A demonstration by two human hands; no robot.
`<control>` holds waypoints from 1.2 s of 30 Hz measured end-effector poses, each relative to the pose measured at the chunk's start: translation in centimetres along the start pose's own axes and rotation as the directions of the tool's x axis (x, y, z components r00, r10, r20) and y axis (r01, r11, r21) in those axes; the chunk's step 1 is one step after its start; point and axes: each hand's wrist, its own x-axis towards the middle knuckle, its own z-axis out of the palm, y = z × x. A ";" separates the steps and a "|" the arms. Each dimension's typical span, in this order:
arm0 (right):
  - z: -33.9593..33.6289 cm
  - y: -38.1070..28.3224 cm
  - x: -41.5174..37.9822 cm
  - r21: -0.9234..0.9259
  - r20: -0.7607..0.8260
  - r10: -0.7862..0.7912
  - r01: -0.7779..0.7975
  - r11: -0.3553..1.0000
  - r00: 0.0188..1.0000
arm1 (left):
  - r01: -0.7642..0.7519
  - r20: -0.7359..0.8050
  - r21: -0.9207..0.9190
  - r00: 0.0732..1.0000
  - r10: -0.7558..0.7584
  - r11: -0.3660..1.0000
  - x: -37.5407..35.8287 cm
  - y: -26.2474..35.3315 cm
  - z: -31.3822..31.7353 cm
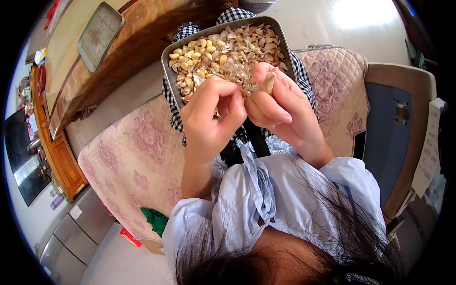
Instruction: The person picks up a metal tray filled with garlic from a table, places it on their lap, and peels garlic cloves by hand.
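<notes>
A metal tray (166, 61) rests on my lap, filled with garlic cloves and loose papery skins. Peeled yellowish cloves (192, 54) lie toward its left side, unpeeled ones (270, 40) toward its right. My right hand (287, 107) is closed over the tray's near edge, gripping a garlic clove (269, 82) between thumb and fingers. Close beside it, my left hand (211, 116) is pinched, its thumb and index fingertips at a pale flake of garlic skin (252, 89) between the hands. The hands partly cover the near part of the tray.
I sit on a quilted, flower-patterned seat cover (137, 142). A wooden table (133, 40) at the upper left carries a shallow tray (100, 35). A green cloth (154, 221) lies at the seat's edge. To the right stands a chair-like blue panel (389, 133).
</notes>
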 end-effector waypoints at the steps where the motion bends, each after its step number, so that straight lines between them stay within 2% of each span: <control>1: 0.0 0.0 0.0 0.000 0.000 0.000 0.000 1.000 1.000 | 0.009 0.028 -0.018 1.000 -0.009 1.000 0.0 0.2 -0.1; 4: 0.1 0.1 0.2 -0.029 -0.055 -0.041 0.040 0.999 0.998 | -0.014 0.019 -0.036 1.000 0.015 0.999 0.1 0.9 -0.1; 6: -0.1 0.3 0.3 -0.193 -0.109 -0.147 0.124 0.973 0.983 | -0.025 0.028 -0.027 0.999 0.026 0.999 0.1 0.8 -0.1; 7: -0.3 0.3 0.4 -0.195 -0.108 -0.148 0.125 0.973 0.983 | -0.035 0.038 -0.020 0.999 0.036 0.999 0.1 0.7 -0.2; 9: -0.9 0.2 0.7 -0.354 -0.138 -0.333 0.267 0.896 0.933 | -0.022 0.025 0.004 0.999 0.021 1.000 0.1 0.6 -0.2; 11: -1.1 -0.1 0.7 -0.360 -0.128 -0.360 0.295 0.885 0.924 | -0.007 0.013 0.029 1.000 0.006 1.000 0.1 0.2 -0.3; 13: -1.1 -0.2 0.6 -0.367 -0.118 -0.386 0.321 0.873 0.915 | 0.055 0.014 0.167 0.998 -0.058 0.984 0.3 -1.5 -0.1; 14: -1.0 -0.2 0.6 -0.349 -0.105 -0.366 0.311 0.884 0.924 | 0.053 0.013 0.168 0.998 -0.056 0.984 0.5 -2.4 0.0; 16: -0.8 -0.1 0.4 -0.314 -0.081 -0.327 0.287 0.905 0.941 | 0.149 0.101 0.312 0.977 -0.188 0.939 0.8 -4.8 0.3; 17: -0.6 0.0 0.3 -0.315 -0.080 -0.329 0.289 0.904 0.941 | 0.129 0.218 0.471 0.942 -0.257 0.873 0.4 -7.0 0.2; 18: -0.5 0.1 0.2 -0.282 -0.052 -0.280 0.255 0.925 0.959 | 0.129 0.218 0.471 0.942 -0.257 0.873 0.2 -7.1 0.4; 20: -0.2 0.2 -0.1 -0.252 -0.028 -0.235 0.221 0.942 0.971 | 0.007 0.177 0.374 0.981 -0.079 0.927 0.0 -7.2 1.0; 22: 0.3 0.2 -0.2 -0.232 0.019 -0.192 0.191 0.954 0.981 | -0.008 0.196 0.384 0.978 -0.073 0.923 0.3 -6.5 1.0; 24: 0.4 0.0 -0.4 -0.300 0.063 -0.171 0.181 0.936 0.983 | -0.049 0.050 0.192 0.998 0.040 0.980 0.7 -4.1 1.2; 26: 0.7 -0.1 -0.4 -0.355 0.057 -0.136 0.148 0.923 0.989 | -0.091 0.004 0.146 0.996 0.092 0.985 0.7 -1.7 0.7; 28: 1.4 -0.3 -0.6 -0.367 0.042 -0.129 0.135 0.920 0.991 | -0.252 -0.130 0.001 0.959 0.250 0.968 0.6 0.2 0.3; 29: 1.6 -0.5 -0.7 -0.421 -0.002 -0.113 0.101 0.901 0.994 | -0.253 -0.131 0.004 0.959 0.251 0.967 0.8 1.0 0.0; 31: 1.8 -0.5 -0.9 -0.484 -0.054 -0.117 0.077 0.872 0.992 | -0.392 -0.054 0.039 0.918 0.394 0.919 1.3 2.0 -0.2; 36: 2.1 -0.9 -1.3 -0.488 -0.087 -0.100 0.045 0.872 0.991 | -0.414 -0.032 0.064 0.908 0.417 0.908 1.3 1.6 0.2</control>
